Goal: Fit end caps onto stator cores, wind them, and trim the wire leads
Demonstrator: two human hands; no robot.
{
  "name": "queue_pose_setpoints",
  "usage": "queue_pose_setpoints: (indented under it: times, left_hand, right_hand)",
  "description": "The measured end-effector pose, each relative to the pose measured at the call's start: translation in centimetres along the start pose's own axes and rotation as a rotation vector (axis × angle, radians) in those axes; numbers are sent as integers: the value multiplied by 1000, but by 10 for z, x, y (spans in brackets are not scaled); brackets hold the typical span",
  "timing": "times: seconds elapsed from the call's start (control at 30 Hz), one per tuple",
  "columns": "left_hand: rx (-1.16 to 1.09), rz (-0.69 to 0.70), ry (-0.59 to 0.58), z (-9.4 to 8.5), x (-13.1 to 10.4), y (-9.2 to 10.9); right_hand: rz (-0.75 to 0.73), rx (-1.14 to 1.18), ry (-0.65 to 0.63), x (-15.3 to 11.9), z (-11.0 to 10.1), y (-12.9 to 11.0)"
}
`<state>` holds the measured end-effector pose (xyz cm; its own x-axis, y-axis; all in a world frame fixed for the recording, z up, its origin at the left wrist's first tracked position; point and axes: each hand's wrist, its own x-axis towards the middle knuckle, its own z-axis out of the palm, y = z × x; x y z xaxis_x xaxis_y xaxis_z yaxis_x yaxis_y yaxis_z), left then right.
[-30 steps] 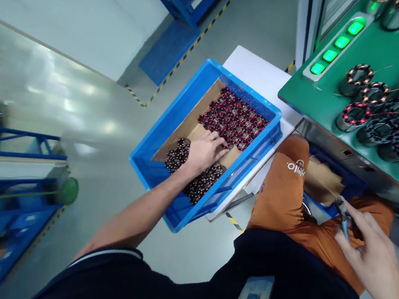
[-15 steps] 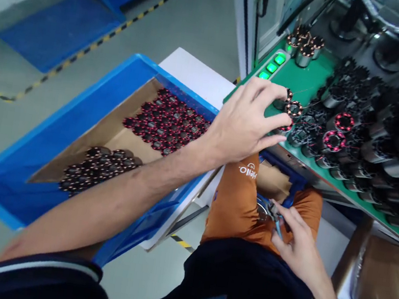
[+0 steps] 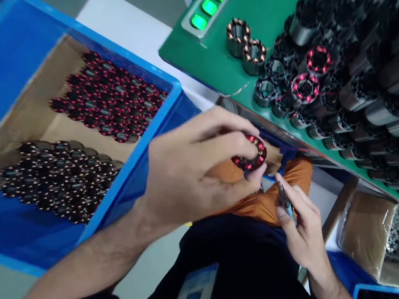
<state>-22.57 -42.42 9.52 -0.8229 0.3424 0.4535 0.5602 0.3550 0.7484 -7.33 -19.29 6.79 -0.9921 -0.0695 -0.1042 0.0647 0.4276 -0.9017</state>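
Note:
Between the fingers and thumb of my left hand (image 3: 196, 169) is a round part with red windings (image 3: 260, 153), held above my lap. My right hand (image 3: 302, 223) grips small pliers with light blue handles (image 3: 288, 207), their tip close to the held part. On the green work surface (image 3: 200, 63) stand two copper-wound parts (image 3: 254, 57), beside many dark metal cylinders (image 3: 356, 92). Two red-wound parts (image 3: 305, 88) stand among those cylinders.
A blue bin (image 3: 175, 97) at the left holds rows of red-wound parts (image 3: 110, 97) and copper-wound parts (image 3: 62, 177) on cardboard. Green lit buttons (image 3: 209, 7) line the work surface's corner. A plastic-wrapped carton (image 3: 366, 232) stands at the right.
My left hand has drawn back from the green surface toward my lap, carrying a red-wound part. The pliers in my right hand are now nearer to it. The view has shifted closer to the work surface.

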Motion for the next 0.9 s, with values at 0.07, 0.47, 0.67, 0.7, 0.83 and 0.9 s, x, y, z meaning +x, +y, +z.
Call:
queue_pose_setpoints:
  times: [0.07, 0.47, 0.67, 0.7, 0.83, 0.9]
  left_hand:
    - [38, 117, -17, 8, -14, 7]
    - [-11, 149, -54, 16, -35, -2]
    - [21, 188, -29, 17, -35, -5]
    - [29, 199, -18, 18, -35, -5]
    - [56, 216, 26, 18, -36, -8]
    - [60, 218, 26, 17, -37, -9]
  right_hand:
    - [-39, 36, -15, 6, -3, -10]
    - [-79, 111, -6, 9, 2, -11]
    - [-73, 90, 1, 9, 3, -12]
    - [-70, 90, -2, 9, 3, -12]
    - [-61, 65, -13, 10, 4, -11]
    - [-63, 47, -15, 12, 5, -12]
